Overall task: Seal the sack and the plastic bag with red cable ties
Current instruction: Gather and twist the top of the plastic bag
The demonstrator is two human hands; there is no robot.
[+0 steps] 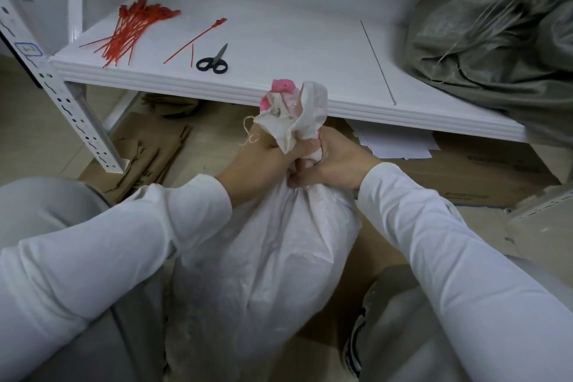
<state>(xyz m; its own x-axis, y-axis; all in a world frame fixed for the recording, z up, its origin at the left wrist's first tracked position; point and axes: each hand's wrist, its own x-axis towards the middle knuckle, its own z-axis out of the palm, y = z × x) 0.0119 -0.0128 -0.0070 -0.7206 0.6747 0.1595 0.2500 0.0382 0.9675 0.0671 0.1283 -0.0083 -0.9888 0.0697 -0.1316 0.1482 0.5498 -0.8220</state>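
Below the shelf (279,40), we are clamping left hand (260,161) and right hand (336,161), fingers curled, round the sack (273,257) at its neck; we are judging a tighter twist wise.

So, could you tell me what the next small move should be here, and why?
Probably free the left hand to fetch the single red cable tie by the scissors: both hands grip the sack at its neck, the right hand alone could hold it, and no tie is on it.
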